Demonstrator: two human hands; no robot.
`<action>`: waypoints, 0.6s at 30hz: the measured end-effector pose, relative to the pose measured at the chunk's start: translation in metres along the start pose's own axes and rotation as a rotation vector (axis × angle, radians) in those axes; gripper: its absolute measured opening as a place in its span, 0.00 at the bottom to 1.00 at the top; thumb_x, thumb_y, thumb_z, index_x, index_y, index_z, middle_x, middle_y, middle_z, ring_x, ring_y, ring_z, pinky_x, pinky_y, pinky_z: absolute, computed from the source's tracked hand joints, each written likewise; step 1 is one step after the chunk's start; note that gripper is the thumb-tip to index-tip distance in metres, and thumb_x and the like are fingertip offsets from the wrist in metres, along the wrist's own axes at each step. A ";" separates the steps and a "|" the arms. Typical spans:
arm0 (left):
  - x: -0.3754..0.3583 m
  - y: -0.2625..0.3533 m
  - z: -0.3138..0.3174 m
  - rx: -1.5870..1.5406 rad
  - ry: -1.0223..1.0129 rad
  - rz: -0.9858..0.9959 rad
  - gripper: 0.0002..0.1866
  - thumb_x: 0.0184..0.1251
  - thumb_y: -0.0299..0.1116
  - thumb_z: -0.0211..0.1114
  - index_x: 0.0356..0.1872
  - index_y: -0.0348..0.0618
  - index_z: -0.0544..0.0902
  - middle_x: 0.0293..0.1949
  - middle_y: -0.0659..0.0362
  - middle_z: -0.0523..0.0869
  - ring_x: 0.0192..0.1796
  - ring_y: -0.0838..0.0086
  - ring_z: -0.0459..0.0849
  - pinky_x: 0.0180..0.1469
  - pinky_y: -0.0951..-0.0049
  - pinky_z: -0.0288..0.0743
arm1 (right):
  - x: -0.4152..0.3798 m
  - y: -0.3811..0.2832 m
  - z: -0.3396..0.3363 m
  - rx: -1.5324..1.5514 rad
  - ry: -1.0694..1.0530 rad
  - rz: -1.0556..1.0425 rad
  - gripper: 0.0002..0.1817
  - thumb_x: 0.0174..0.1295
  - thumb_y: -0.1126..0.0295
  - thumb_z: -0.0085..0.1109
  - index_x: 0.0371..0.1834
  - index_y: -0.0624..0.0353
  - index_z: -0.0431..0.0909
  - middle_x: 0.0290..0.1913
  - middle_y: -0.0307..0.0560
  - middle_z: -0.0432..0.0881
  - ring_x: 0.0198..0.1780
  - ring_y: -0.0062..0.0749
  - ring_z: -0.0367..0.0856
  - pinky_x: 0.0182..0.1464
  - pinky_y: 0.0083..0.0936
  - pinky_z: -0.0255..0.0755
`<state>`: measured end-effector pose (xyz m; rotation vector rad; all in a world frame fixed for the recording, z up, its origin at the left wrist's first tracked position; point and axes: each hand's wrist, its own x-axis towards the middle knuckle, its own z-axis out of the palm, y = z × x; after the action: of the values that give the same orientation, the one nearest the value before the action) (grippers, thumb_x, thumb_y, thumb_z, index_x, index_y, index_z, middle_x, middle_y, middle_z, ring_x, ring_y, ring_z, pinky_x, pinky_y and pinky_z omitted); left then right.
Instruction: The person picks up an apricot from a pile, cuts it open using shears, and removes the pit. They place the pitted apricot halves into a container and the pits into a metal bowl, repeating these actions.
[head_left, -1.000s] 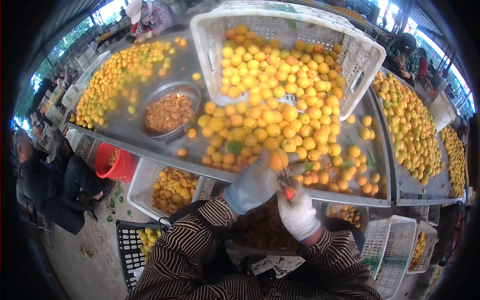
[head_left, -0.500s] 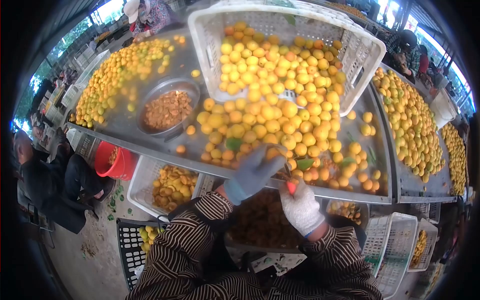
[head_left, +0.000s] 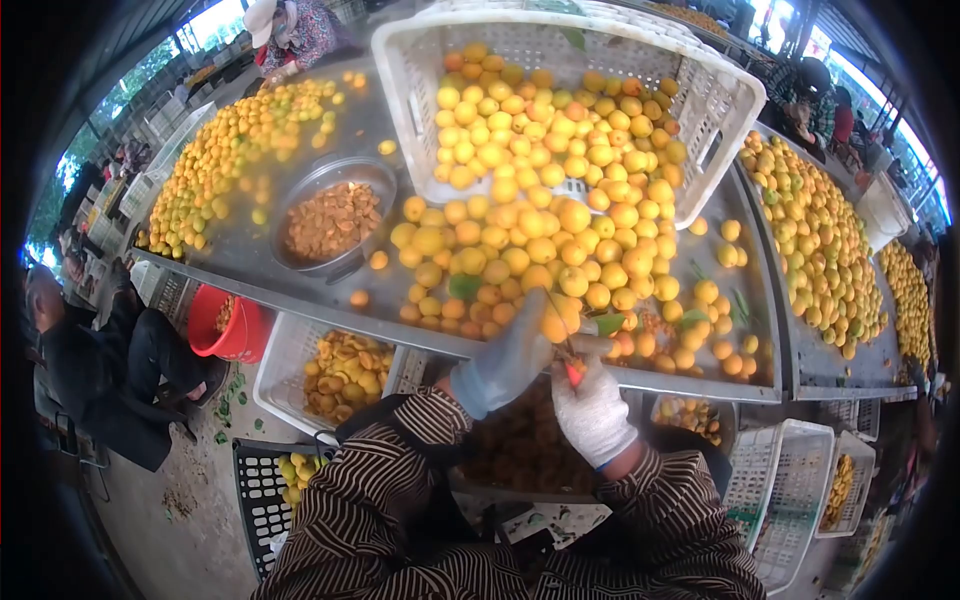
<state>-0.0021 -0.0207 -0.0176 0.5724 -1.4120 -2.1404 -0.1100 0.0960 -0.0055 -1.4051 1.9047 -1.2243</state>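
Note:
My left hand, in a grey-blue glove, is closed around a yellow apricot at the table's front edge. My right hand, in a white glove, grips a small knife by its red handle. The thin blade lies across the apricot. Just beyond both hands, a heap of apricots spills from a tipped white crate onto the metal table. Green leaves lie among the fruit.
A metal bowl of brown pit-like pieces stands left of the heap. Below the table are a white crate of split fruit, a red bucket and a black crate. A seated person is at left; others work farther back.
The apricot in my left hand has come into clearer view as the hand turned. My right hand and the knife have shifted slightly left, with the blade now against the fruit.

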 end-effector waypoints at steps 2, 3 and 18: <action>-0.002 0.003 0.002 -0.037 0.049 -0.042 0.34 0.82 0.56 0.36 0.66 0.32 0.66 0.58 0.46 0.78 0.61 0.60 0.78 0.69 0.60 0.64 | -0.001 0.002 -0.003 -0.054 -0.011 0.028 0.16 0.67 0.67 0.60 0.54 0.65 0.74 0.39 0.63 0.84 0.43 0.58 0.84 0.43 0.39 0.77; -0.004 0.011 0.004 -0.036 0.047 -0.041 0.34 0.82 0.56 0.36 0.66 0.32 0.66 0.58 0.46 0.78 0.61 0.60 0.78 0.69 0.60 0.64 | -0.001 0.003 -0.006 -0.108 -0.023 0.052 0.16 0.67 0.67 0.60 0.53 0.65 0.75 0.37 0.58 0.85 0.39 0.51 0.86 0.41 0.35 0.77; -0.021 0.045 0.019 0.116 -0.065 -0.144 0.27 0.81 0.43 0.48 0.69 0.31 0.64 0.63 0.48 0.75 0.66 0.63 0.75 0.68 0.65 0.68 | 0.017 0.003 -0.029 0.619 -0.282 0.028 0.41 0.58 0.53 0.73 0.67 0.69 0.68 0.54 0.51 0.81 0.54 0.30 0.80 0.57 0.24 0.74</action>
<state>0.0110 -0.0088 0.0330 0.6719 -1.5827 -2.2169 -0.1404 0.0912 0.0077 -1.1311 1.2038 -1.3601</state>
